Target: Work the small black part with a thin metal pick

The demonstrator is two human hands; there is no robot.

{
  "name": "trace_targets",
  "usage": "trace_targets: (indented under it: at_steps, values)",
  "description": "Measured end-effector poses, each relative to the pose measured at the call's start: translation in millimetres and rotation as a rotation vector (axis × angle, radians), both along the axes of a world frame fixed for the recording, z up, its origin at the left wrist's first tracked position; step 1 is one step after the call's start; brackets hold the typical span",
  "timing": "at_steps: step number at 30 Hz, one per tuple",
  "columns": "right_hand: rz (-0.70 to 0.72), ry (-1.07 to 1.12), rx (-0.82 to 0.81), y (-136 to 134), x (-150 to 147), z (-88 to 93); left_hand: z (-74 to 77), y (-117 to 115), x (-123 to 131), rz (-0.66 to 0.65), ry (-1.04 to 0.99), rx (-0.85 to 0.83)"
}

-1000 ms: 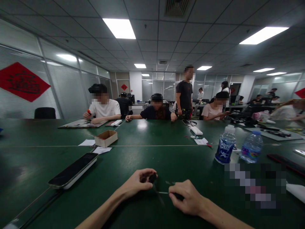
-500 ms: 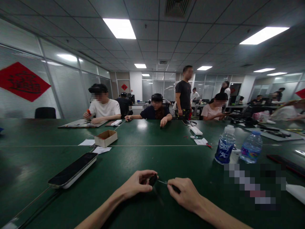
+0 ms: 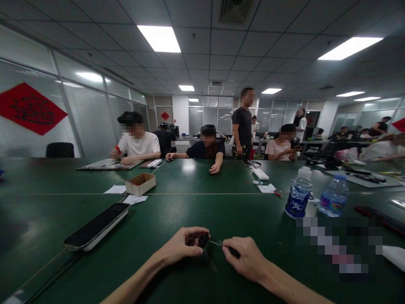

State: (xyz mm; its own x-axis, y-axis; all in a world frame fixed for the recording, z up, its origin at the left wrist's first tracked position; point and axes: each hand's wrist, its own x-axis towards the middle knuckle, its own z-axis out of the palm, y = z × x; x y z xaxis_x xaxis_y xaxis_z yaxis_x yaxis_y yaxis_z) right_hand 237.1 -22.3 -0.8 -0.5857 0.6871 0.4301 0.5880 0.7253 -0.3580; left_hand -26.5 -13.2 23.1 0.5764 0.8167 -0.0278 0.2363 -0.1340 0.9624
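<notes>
Head view, looking down a long green bench (image 3: pixel 171 211). The left hand (image 3: pixel 180 247) is closed, fingers curled around a small dark piece (image 3: pixel 203 240) held at the fingertips. The right hand (image 3: pixel 245 253) is also closed, pinching a short black grip (image 3: pixel 234 252) from which a thin metal wire (image 3: pixel 216 243) runs toward the dark piece. The wire's tip ends just beside that piece; whether they touch is too small to tell. Both hands hover close together just above the bench, near its near edge.

To the left of the hands lies a long black-topped device with a white edge (image 3: pixel 96 226). To the right stand two water bottles (image 3: pixel 299 193). Farther off are an open cardboard box (image 3: pixel 141 184) and loose paper slips (image 3: pixel 135 199). Across the bench, a seated co-worker in a white T-shirt (image 3: pixel 138 143) holds a small red tool (image 3: pixel 118 148).
</notes>
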Motion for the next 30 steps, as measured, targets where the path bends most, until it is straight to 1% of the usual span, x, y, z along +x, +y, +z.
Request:
trace_targets:
  at_steps: [5,12,17,22,25,30]
  values:
    - [0.052,-0.014,0.03,0.5,-0.5,-3.2,-4.1,1.9,0.7,0.017,-0.009,-0.003]
    - [-0.011,0.017,0.015,1.6,-1.0,-3.3,-6.1,3.4,-0.5,0.025,-0.015,0.0]
    - [-0.02,0.015,-0.003,1.9,-1.3,-3.6,-2.6,1.8,-1.5,0.006,-0.022,-0.004]
    - [-0.04,0.002,0.014,2.1,-1.2,-6.0,-0.1,-1.0,-1.2,0.01,-0.001,0.008]
    - [-0.049,0.001,0.017,1.6,-1.5,-5.3,-0.2,-2.6,-0.5,0.019,0.019,0.014]
    - [-0.037,0.018,0.024,0.0,-2.2,-2.3,-2.4,-4.0,-0.3,0.013,-0.013,0.028]
